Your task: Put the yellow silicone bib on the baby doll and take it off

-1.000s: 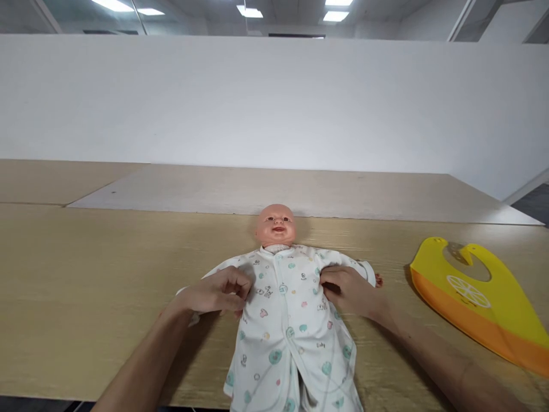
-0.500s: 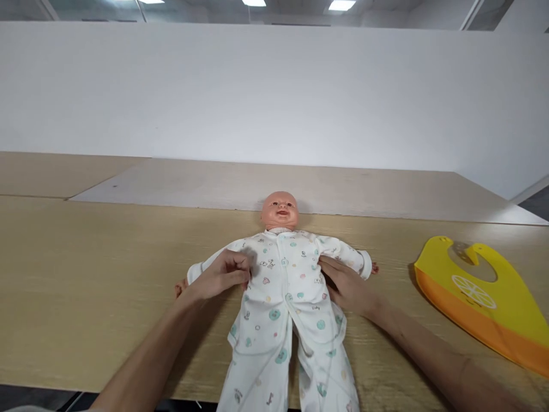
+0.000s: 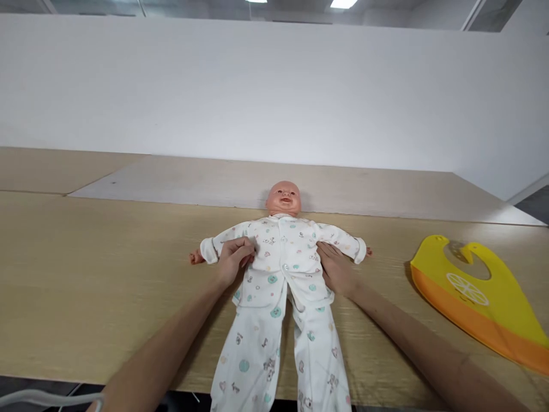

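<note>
A baby doll [image 3: 283, 197] lies on its back on the table, dressed in a white printed top [image 3: 295, 246] and matching trousers [image 3: 253, 343]. Its arms stretch out to both sides. My left hand [image 3: 234, 260] has curled fingers closed on the doll's side, just under its arm. On the opposite side, my right hand [image 3: 338, 272] grips the torso below the other arm, its fingertips partly hidden against the cloth. The trouser legs run past the table's near edge and out of the bottom of the view.
A yellow and orange silicone bib [image 3: 476, 286] lies on the wooden table [image 3: 107, 274] at the right. A white wall [image 3: 274, 91] rises behind the table. At the lower left, a pale cable [image 3: 51, 396] crosses the near edge.
The doll has slid slightly away from me, toward the back of the table, with both hands at its sides. More of the trousers shows now. The bib has not moved on the table.
</note>
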{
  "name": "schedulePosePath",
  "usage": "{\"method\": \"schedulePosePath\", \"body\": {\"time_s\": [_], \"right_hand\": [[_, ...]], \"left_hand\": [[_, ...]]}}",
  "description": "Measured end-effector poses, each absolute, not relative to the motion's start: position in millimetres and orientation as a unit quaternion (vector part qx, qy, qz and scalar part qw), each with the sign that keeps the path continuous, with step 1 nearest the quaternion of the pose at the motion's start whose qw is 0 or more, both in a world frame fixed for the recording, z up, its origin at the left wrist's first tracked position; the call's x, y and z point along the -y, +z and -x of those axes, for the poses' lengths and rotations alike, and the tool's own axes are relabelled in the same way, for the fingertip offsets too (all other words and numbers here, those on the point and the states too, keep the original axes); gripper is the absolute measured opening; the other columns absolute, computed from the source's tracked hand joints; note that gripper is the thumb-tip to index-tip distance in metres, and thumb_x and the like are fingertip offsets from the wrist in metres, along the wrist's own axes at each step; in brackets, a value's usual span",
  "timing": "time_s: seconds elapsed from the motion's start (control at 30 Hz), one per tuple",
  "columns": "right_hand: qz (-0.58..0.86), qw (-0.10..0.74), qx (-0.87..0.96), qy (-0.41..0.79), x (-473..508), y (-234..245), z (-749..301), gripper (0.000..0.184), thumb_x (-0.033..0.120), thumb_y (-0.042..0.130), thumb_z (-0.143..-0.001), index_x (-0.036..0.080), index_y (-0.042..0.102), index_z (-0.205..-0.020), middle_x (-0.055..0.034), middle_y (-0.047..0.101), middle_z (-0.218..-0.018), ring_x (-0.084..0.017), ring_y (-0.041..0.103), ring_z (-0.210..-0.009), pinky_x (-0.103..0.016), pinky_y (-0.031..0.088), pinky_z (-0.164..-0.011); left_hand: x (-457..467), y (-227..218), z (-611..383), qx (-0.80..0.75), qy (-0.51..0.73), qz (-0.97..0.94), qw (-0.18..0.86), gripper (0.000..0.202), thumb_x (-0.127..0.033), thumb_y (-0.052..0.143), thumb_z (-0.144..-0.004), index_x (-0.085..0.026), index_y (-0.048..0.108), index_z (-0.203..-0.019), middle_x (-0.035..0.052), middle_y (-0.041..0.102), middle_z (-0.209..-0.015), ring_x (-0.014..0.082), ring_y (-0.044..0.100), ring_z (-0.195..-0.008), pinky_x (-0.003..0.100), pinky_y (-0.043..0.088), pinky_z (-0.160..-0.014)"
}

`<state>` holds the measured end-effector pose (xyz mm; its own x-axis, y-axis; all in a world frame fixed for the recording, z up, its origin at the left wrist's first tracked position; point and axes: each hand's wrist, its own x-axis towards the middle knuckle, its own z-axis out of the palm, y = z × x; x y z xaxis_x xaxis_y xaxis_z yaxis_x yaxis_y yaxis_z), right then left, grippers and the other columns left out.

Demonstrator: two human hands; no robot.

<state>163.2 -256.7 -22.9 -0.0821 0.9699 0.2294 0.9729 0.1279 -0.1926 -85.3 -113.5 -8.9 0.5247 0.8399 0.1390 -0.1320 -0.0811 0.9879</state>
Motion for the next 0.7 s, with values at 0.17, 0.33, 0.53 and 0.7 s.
{"method": "schedulePosePath", "body": {"time_s": [0.17, 0.33, 0.53, 0.7], "right_hand": [[0.691, 0.085, 0.718, -0.018, 241.8, -19.4, -165.2, 0.045, 0.013, 0.041, -0.078, 0.004, 0.052, -0.121, -0.0189, 0.050, -0.128, -0.027, 0.041, -0.123, -0.039, 0.031, -0.107], [0.693, 0.065, 0.717, -0.023, 224.7, -20.1, -171.9, 0.044, 0.014, 0.040, -0.080, 0.005, 0.051, -0.122, -0.0177, 0.048, -0.130, -0.026, 0.039, -0.125, -0.038, 0.030, -0.106], [0.700, 0.071, 0.710, -0.032, 200.6, -23.9, -181.9, 0.042, 0.013, 0.037, -0.083, 0.005, 0.049, -0.123, -0.0177, 0.049, -0.129, -0.026, 0.041, -0.123, -0.039, 0.030, -0.104], [0.707, 0.066, 0.703, -0.034, 183.6, -21.6, -193.3, 0.036, 0.015, 0.037, -0.086, 0.008, 0.054, -0.117, -0.0160, 0.053, -0.124, -0.025, 0.044, -0.119, -0.037, 0.031, -0.102]], "left_hand": [[103.5, -13.1, 72.6, -0.317, 0.414, -0.610, 0.597, 0.019, -0.018, 0.055, -0.069, -0.017, 0.052, -0.050, -0.0049, 0.037, -0.044, 0.0080, 0.030, -0.045, 0.025, 0.019, -0.047], [89.4, -14.2, 63.0, -0.324, 0.436, -0.626, 0.560, 0.018, -0.019, 0.052, -0.066, -0.017, 0.048, -0.049, -0.0046, 0.036, -0.047, 0.0094, 0.030, -0.048, 0.026, 0.022, -0.049], [66.2, -16.2, 49.0, -0.322, 0.464, -0.632, 0.530, 0.022, -0.022, 0.046, -0.072, -0.018, 0.046, -0.051, -0.0031, 0.040, -0.049, 0.0103, 0.038, -0.053, 0.027, 0.031, -0.055], [50.5, -20.9, 38.8, -0.339, 0.475, -0.618, 0.528, 0.028, -0.030, 0.040, -0.076, -0.018, 0.048, -0.052, -0.0020, 0.043, -0.047, 0.0113, 0.041, -0.049, 0.027, 0.033, -0.052]]}}
